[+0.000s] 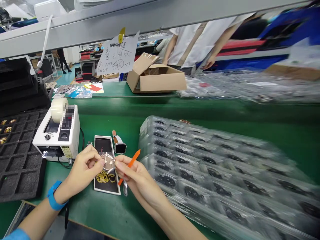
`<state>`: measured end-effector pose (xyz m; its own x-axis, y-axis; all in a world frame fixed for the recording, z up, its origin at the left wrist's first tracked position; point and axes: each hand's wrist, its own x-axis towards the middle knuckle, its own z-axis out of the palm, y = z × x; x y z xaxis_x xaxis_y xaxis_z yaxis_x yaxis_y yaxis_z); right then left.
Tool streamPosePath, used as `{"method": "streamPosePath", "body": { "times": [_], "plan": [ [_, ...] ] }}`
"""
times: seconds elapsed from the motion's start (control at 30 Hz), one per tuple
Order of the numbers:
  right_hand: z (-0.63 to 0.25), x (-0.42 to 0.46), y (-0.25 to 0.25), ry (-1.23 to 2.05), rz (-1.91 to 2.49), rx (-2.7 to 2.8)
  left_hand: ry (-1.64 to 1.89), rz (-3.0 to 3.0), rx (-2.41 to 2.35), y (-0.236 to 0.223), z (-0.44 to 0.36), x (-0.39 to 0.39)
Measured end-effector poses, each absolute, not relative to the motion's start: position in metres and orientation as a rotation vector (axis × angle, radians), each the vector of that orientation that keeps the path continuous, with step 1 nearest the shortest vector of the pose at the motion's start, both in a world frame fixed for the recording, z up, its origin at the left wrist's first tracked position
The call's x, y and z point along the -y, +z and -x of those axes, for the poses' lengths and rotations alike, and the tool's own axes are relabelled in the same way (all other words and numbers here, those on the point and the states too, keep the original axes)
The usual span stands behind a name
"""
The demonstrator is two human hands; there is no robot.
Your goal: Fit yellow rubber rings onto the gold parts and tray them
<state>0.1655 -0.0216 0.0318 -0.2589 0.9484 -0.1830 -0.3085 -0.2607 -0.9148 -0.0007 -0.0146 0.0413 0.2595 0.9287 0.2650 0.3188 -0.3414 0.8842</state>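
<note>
A round, clear disc, with a bit of transparent film at its upper edge, is pinched between both hands. My left hand, a blue band on its wrist, grips the disc's left side with thumb and forefinger. The right side is in the fingertips of my right hand, which also carries an orange pointed stick. Below them lies a white-rimmed tray with several gold-coloured rings. Just behind my right hand rests a square-faced watch with a strap. A metal tool shows partly under that hand.
A white tape dispenser stands left, beside a black compartment tray with gold-coloured pieces. Stacked clear plastic trays of dark parts fill the right. Behind are a cardboard box, a handwritten sheet and a standing person.
</note>
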Motion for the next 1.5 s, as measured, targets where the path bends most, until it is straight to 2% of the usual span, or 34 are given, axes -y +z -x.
{"method": "streamPosePath", "body": {
  "times": [0.4,0.63,0.9,1.5],
  "plan": [
    [-0.166,0.023,0.033,1.593,1.012,0.997,1.188,-2.096,-1.506,0.043,-0.008,0.022],
    [-0.165,0.023,0.034,1.615,0.963,0.984,1.528,-2.191,-1.204,0.046,-0.002,0.018],
    [-0.162,0.025,0.03,1.735,0.861,0.925,1.37,-2.361,-0.986,0.035,-0.007,0.007],
    [-0.158,0.029,0.024,1.854,0.831,0.894,1.262,-2.503,-0.981,0.034,-0.006,0.008]
  ]
}}
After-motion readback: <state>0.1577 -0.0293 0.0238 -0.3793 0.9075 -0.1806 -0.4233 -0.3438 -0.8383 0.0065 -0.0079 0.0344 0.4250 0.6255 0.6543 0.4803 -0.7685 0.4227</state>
